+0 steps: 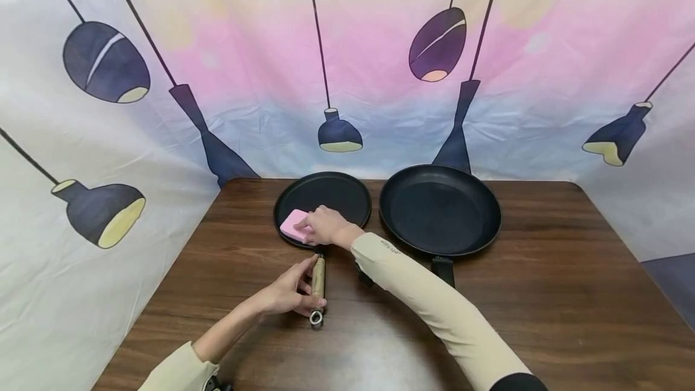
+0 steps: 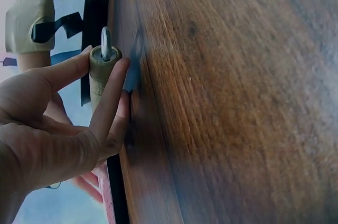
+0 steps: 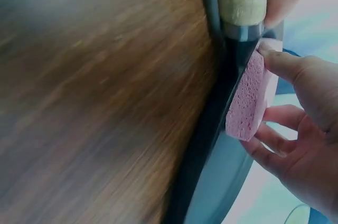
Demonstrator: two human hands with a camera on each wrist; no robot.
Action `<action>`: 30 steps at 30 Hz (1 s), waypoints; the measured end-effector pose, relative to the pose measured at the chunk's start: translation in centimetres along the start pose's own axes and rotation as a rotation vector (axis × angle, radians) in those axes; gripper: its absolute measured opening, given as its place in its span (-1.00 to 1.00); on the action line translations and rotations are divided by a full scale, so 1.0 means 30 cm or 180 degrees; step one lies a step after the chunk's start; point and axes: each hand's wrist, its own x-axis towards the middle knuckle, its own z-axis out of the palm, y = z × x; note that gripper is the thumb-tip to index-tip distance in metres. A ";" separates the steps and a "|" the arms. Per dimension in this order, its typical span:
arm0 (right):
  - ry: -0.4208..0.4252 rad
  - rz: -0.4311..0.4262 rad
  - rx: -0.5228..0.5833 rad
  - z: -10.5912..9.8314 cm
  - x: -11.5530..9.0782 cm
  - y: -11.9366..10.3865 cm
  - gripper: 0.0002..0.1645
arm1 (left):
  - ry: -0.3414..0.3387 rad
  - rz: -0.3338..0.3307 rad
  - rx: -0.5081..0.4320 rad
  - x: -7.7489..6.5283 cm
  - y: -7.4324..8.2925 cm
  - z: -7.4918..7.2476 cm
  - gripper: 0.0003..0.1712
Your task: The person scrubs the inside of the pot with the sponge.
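Note:
A flat black pan (image 1: 336,189) with a wooden handle (image 1: 318,279) lies at the back of the table, its handle toward me. My left hand (image 1: 290,288) holds that handle, thumb on one side and fingers on the other; in the left wrist view the metal ring (image 2: 106,44) shows at the handle's end. On the pan's near left part, my right hand (image 1: 327,226) grips a pink sponge (image 1: 295,225). The right wrist view shows thumb and fingers on opposite edges of the sponge (image 3: 247,97), which sits at the pan's rim near the handle joint.
A larger black frying pan (image 1: 440,210) stands to the right, its black handle (image 1: 443,270) partly behind my right sleeve. Both pans rest on a brown wooden table (image 1: 543,294). A printed cloth (image 1: 260,77) with lamp pictures hangs behind the table.

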 end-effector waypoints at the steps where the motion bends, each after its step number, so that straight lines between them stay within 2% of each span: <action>1: 0.0002 -0.0007 -0.0059 0.001 0.009 -0.009 -0.48 | -0.0009 0.0003 0.0009 -0.002 0.000 0.000 0.20; 7: -0.0090 -0.0089 -0.0388 -0.014 0.033 -0.032 -0.46 | -0.0081 0.0013 0.0097 -0.004 0.004 -0.019 0.21; 13: -0.0301 -0.0141 -0.0496 -0.062 0.000 -0.015 -0.43 | -0.0071 0.0015 0.0107 0.014 0.020 -0.031 0.19; 20: -0.0583 -0.0181 -0.0015 -0.085 -0.069 0.096 -0.36 | -0.0067 0.0009 0.0099 0.024 0.020 -0.023 0.17; 24: -0.0584 -0.0201 0.0329 -0.075 -0.091 0.157 -0.36 | -0.0056 -0.0009 0.0072 0.023 0.015 -0.013 0.18; 27: -0.0520 -0.0256 0.0505 -0.059 -0.092 0.167 -0.39 | -0.0044 -0.0023 0.0098 0.018 0.009 -0.008 0.19; 30: -0.0453 -0.0300 0.0467 -0.037 -0.087 0.144 -0.41 | -0.0031 -0.0064 0.0090 0.008 0.005 -0.003 0.21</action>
